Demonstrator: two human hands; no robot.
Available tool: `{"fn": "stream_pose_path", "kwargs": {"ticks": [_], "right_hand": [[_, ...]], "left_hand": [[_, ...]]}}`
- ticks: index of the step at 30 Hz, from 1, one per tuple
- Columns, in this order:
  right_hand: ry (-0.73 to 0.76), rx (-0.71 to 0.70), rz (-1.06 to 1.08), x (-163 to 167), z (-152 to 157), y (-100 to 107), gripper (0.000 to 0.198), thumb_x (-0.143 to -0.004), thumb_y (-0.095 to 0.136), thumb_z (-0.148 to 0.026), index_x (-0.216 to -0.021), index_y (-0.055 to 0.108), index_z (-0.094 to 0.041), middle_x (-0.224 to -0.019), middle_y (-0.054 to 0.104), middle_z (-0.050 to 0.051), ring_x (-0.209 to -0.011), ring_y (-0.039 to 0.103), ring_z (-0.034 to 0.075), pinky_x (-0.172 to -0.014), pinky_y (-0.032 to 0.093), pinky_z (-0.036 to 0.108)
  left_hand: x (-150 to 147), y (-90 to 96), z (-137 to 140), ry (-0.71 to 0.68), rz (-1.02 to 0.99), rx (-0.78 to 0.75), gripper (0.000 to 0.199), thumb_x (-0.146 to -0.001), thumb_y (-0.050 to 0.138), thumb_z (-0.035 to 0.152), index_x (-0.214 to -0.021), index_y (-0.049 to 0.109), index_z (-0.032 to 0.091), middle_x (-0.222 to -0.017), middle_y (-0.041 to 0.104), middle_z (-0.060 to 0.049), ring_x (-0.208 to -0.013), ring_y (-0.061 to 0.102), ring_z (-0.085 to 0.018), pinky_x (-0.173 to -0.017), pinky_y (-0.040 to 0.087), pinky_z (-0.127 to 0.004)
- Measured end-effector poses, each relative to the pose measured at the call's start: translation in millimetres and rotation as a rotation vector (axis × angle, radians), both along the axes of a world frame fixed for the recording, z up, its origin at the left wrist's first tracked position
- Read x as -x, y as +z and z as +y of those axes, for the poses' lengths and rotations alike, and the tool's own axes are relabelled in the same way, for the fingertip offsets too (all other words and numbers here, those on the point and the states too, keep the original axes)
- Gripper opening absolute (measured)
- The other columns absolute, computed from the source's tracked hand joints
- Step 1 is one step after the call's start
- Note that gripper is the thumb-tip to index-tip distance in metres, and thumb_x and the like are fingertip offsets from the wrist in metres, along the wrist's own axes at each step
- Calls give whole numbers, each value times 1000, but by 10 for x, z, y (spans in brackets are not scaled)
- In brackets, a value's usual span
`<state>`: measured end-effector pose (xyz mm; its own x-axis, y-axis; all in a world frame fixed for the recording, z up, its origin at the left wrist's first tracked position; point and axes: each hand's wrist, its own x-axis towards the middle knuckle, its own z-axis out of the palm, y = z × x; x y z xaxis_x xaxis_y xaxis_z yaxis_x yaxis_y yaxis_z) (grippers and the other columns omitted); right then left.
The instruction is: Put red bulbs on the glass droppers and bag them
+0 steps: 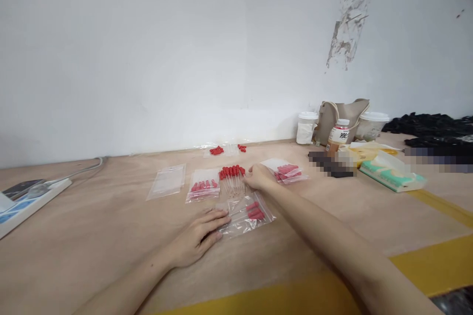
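Note:
My left hand (pixel 201 236) lies on the table with its fingers stretched out. Its fingertips rest at the left edge of a clear zip bag (pixel 236 226) that contains a few red-bulbed droppers (pixel 254 210). Beyond that bag is a row of loose glass droppers (pixel 231 172), red bulbs pointing away from me. At the row's right end, my right hand (pixel 258 177) has its fingers closed by a red bulb, seemingly pinching one dropper; the fingertips are partly hidden. Filled bags lie on both sides, a left one (pixel 202 186) and a right one (pixel 288 172).
Flat clear bags (pixel 167 182) lie at the left. Small red bulbs (pixel 217 150) sit by the wall. A power strip (pixel 33 206) is far left. On the right stand a lidded cup (pixel 306 128), a bottle (pixel 338 137), a bag (pixel 328 118) and a tissue pack (pixel 391 172).

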<state>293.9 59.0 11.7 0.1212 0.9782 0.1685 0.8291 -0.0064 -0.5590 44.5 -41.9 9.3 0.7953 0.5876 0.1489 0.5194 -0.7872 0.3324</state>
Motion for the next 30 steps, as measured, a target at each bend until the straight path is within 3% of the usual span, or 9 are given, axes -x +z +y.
{"fn": "stream_pose_path", "kwargs": {"ticks": [4,7,11,15,21,27,30], "right_hand": [[47,11,146,12,85,30,21,-57,66,-25,-77,61,-20,-74,63,7,-77,59,22,-61,40,27],[59,-35,239,-51,61,54,35,-63,60,-22,-97,55,-21,-70,62,4,-66,58,17,-56,40,25],[117,-96,374,-240,-185,63,62,-69,47,-18,-126,25,-16,-58,54,-5,-49,52,10,-47,40,21],[162,-209,742,-450,-552,-19,79,-64,48,-18,-131,6,-21,-54,43,-11,-40,48,10,-37,39,20],[111,-236,969,-476,-782,-229,68,-64,58,-25,-119,18,-24,-66,48,-6,-50,55,12,-50,51,29],[282,-155,1064,-358,-866,-303,51,-67,60,-41,-102,26,-25,-69,51,-5,-63,60,15,-65,52,34],[349,-108,1095,-350,-895,-324,46,-69,57,-46,-98,28,-25,-72,53,-5,-62,61,13,-62,52,32]], "left_hand": [[9,6,-17,40,-13,7,43,-90,38,32,-133,31,29,-134,40,-1,-123,34,-21,-103,28,-43],[13,10,-20,60,-1,10,44,-90,37,33,-133,30,29,-136,38,-2,-124,33,-22,-102,30,-42],[15,8,-12,26,-21,11,40,-90,37,32,-130,36,30,-135,38,-1,-123,35,-21,-102,30,-41],[17,2,-4,28,-17,22,39,-90,36,33,-129,38,31,-135,38,0,-124,34,-20,-102,29,-41],[12,9,3,16,-20,27,36,-91,35,32,-127,41,33,-135,38,1,-123,34,-21,-103,28,-42],[15,-12,17,15,-16,21,36,-91,35,31,-126,43,32,-135,38,1,-123,34,-20,-102,29,-41],[18,-21,12,14,-11,11,35,-91,34,31,-126,43,32,-135,38,1,-124,33,-20,-103,28,-40]]}}
